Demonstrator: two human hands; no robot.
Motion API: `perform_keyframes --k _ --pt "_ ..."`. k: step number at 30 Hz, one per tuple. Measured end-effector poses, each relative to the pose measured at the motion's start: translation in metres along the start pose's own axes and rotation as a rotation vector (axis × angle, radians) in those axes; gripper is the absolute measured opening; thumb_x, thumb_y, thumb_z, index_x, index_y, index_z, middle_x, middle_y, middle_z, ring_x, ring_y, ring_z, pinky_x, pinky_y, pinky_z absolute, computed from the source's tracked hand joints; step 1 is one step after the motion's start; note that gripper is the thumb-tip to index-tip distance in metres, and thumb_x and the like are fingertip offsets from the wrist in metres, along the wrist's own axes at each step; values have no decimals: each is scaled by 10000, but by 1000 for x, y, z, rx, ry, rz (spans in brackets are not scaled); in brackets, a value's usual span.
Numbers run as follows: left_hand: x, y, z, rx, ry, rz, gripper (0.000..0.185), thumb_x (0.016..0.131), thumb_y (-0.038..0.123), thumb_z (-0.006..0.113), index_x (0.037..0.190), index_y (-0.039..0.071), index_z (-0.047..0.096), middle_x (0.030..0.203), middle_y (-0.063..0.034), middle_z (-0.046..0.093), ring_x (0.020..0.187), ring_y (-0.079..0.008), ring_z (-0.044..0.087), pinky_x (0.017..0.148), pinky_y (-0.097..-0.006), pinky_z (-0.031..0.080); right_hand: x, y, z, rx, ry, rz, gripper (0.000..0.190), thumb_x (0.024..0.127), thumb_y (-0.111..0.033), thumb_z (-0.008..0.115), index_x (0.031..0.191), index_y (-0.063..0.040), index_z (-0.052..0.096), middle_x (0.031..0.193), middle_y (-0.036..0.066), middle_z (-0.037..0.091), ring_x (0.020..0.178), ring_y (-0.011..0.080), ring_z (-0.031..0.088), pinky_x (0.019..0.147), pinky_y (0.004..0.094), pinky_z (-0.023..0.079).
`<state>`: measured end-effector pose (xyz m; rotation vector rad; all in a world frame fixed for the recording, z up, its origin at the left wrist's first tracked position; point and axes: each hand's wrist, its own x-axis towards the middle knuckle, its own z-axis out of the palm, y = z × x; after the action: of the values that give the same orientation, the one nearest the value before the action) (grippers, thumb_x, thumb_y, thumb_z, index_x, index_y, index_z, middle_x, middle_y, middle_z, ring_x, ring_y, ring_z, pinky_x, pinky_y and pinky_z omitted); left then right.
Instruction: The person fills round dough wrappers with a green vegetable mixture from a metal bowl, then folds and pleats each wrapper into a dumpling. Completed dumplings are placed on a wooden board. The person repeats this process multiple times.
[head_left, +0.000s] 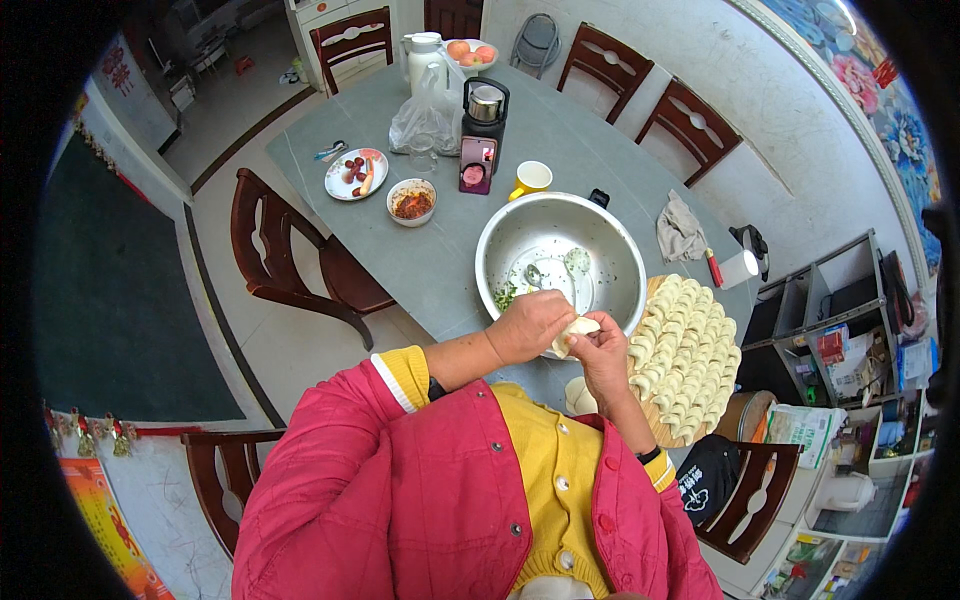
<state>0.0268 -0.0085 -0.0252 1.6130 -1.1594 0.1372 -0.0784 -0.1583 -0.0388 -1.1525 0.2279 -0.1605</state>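
Observation:
Over the near rim of a large steel basin (486, 247), my left hand (529, 327) and my right hand (602, 352) pinch the edges of one pale dough dumpling (576, 334) between them. Inside the basin lie a metal spoon (533, 275), a larger spoon or ladle (577, 260) with filling on it, and a little chopped green filling (505, 295). To the right, a round wooden board (658, 433) carries rows of folded dumplings (682, 352). A small stack of dough wrappers (580, 396) lies close beside my right wrist, partly hidden by it.
Beyond the basin stand a yellow mug (534, 177), a phone (477, 165) against a black flask (484, 112), a bowl of red sauce (412, 204) and a plate (357, 174) of food. A grey cloth (681, 227) and white cup (739, 269) sit at the right. Wooden chairs (292, 247) surround the table.

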Motion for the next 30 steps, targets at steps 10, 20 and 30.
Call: perform_keyframes --k 10,20,30 --pt "1 3 0 3 -12 -25 96 874 105 624 829 28 586 794 -148 584 733 -347 604 641 -421 485 1 -2 -1 -1 -19 27 257 840 40 698 1060 -15 578 933 43 667 832 108 648 727 252 565" --pt "-1 5 -1 -22 -8 -39 102 872 88 626 812 22 576 771 -154 569 716 -348 593 633 -420 477 -2 -6 3 -74 -61 62 223 846 23 701 1049 -7 614 914 22 666 802 77 620 728 225 509" --pt "-3 3 -1 -61 -26 -49 97 872 94 630 824 18 595 772 -144 572 700 -338 586 624 -411 468 -3 -1 2 -114 -90 98 203 847 15 702 1034 -9 626 898 11 668 782 65 612 699 220 497"
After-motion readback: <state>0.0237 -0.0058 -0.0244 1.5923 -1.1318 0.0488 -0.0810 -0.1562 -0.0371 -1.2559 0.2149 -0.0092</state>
